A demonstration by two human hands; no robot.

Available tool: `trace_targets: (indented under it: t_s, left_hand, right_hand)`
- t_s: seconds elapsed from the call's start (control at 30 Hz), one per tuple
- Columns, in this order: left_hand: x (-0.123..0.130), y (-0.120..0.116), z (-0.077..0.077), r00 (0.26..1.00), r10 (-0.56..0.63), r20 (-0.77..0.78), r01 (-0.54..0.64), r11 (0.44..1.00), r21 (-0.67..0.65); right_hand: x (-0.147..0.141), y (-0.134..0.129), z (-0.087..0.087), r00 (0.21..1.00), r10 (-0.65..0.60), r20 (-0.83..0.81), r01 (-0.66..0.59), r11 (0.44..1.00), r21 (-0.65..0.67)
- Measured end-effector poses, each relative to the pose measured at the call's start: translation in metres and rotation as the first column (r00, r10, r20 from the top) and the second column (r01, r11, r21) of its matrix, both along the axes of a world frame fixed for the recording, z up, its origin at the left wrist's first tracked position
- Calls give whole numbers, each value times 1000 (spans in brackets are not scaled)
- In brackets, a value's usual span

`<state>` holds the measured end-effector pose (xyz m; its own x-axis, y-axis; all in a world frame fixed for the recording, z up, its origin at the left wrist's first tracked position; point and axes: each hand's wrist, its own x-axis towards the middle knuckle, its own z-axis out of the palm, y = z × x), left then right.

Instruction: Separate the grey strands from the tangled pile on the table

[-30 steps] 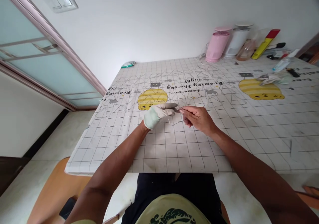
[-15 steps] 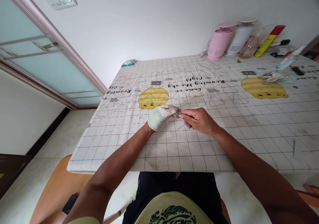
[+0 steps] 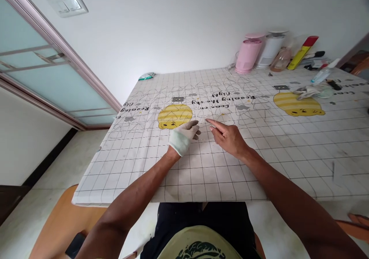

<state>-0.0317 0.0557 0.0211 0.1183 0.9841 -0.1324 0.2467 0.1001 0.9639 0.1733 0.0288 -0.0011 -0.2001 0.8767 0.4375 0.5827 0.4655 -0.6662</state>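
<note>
My left hand [image 3: 184,135], in a white and pale green glove, rests over the tablecloth beside the printed yellow bear, its fingers apart and nothing visible in them. To its right is my right hand [image 3: 227,136], bare, index finger stretched toward the left and thumb apart from it. A gap separates the two hands. Several thin bent wire shapes [image 3: 245,117] lie on the checked tablecloth [image 3: 178,174] beyond the hands; they are faint against the cloth.
At the back right stand a pink cylinder [image 3: 248,57], a white cylinder [image 3: 270,51], a bottle [image 3: 281,59] and a yellow-red box [image 3: 302,53]. A crumpled glove [image 3: 314,92] and a spray bottle [image 3: 325,72] lie at the right. A green-white packet [image 3: 147,76] is at the far left corner.
My hands have moved apart, and the fingers have opened. The thin wire that was between them is no longer held there. The view has shifted slightly.
</note>
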Motion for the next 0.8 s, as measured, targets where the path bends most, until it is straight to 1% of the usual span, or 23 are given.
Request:
trace_targets:
  t_s: [0.07, 0.2, 0.33, 0.5, 0.57, 0.7, 0.8]
  left_hand:
    - [2, 1, 0, 999, -3, -49, 3, 1000, -8]
    - [-2, 4, -2, 990, -68, -123, 68, 998, -5]
    - [-4, 2, 0, 988, -104, -114, 103, 995, -16]
    - [-3, 3, -1, 994, -81, -78, 78, 996, -38]
    - [-3, 5, -2, 992, -89, -89, 86, 995, -42]
    - [-5, 7, 0, 987, -108, -122, 109, 994, 4]
    - [-9, 5, 3, 983, -116, -142, 123, 991, 48]
  right_hand:
    - [-1, 1, -3, 1000, -3, 20, 3, 1000, 14]
    - [-2, 1, -4, 1000, 1, -3, -1, 999, -39]
    - [-3, 0, -3, 1000, -7, -17, 6, 998, -66]
    - [-4, 0, -5, 1000, 12, -4, -13, 998, -54]
    - [-5, 1, -5, 1000, 19, 1, -19, 999, -46]
    - [-4, 2, -4, 1000, 15, -1, -15, 999, -40]
    - [-2, 3, -2, 1000, 10, -26, -12, 998, -68]
